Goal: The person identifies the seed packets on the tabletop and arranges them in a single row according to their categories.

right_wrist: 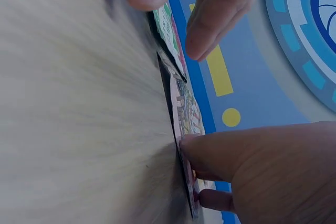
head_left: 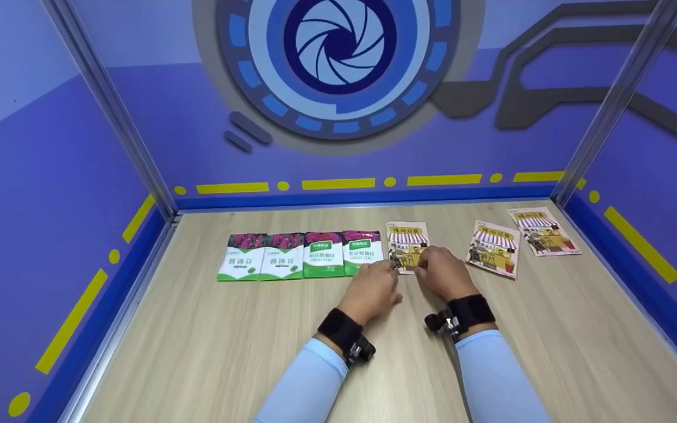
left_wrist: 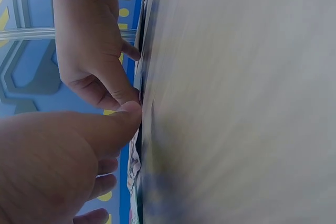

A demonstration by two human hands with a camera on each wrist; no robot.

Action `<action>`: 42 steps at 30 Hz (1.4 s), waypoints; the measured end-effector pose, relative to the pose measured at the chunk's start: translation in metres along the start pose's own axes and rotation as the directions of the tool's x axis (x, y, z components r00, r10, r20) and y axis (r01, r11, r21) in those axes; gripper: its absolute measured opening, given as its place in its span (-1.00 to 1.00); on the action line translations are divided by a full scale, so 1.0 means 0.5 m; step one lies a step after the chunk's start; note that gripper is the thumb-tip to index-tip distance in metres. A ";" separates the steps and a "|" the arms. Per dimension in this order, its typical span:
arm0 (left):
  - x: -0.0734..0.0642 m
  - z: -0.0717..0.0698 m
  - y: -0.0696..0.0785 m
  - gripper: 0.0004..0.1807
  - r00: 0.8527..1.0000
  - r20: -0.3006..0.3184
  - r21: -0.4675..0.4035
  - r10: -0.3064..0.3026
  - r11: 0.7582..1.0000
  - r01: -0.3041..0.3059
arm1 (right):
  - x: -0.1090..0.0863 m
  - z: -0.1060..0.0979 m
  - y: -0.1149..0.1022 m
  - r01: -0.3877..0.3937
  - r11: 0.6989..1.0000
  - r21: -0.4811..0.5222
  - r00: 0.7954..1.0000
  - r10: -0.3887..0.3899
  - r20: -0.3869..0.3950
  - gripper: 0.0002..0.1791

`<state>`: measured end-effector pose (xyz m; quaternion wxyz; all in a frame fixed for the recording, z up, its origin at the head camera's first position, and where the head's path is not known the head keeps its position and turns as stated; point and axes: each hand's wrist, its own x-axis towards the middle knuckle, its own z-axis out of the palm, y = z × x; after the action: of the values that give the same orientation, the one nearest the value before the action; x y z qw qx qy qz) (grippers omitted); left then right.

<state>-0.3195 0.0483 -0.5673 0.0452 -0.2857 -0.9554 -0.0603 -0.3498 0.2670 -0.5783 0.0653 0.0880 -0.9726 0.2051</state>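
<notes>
In the head view a pink packet (head_left: 407, 237) with a striped-awning stall picture lies flat, last on the right of a row. My right hand (head_left: 447, 271) pinches its lower right edge, thumb at the near rim and fingers over the top in the right wrist view. At its lower left corner is my left hand (head_left: 372, 291), thumb and fingers apart in the right wrist view. To the left, side by side, lie two white-and-green flower seed packets (head_left: 282, 257) and two greener ones (head_left: 323, 256). The left hand partly overlaps the nearest green packet (head_left: 363, 248).
Two more pink stall packets, one tilted (head_left: 493, 249) and one farther right (head_left: 543, 232), lie on the wooden tabletop (head_left: 197, 341). Blue-purple printed panels (head_left: 156, 117) wall the table at the back and both sides.
</notes>
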 end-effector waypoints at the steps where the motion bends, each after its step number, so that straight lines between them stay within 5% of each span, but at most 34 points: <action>1: -0.001 0.000 0.000 -0.58 1.000 0.002 -0.001 0.005 1.000 -0.005 | 0.000 0.001 0.000 0.004 1.000 -0.002 1.000 -0.004 -0.002 -0.88; 20: -0.002 0.024 -0.008 -0.52 0.994 -0.055 0.015 0.097 0.995 -0.096 | -0.002 0.007 -0.003 0.054 0.999 0.005 0.998 -0.054 -0.008 -0.90; 42: -0.009 0.010 -0.005 -0.52 0.997 -0.011 0.059 0.081 0.995 -0.080 | 0.002 0.011 -0.010 0.076 0.997 -0.003 0.997 -0.076 -0.011 -0.92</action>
<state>-0.3173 0.0444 -0.5730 0.0625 -0.3221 -0.9441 -0.0323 -0.3505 0.2602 -0.5812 0.0786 0.1237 -0.9684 0.2018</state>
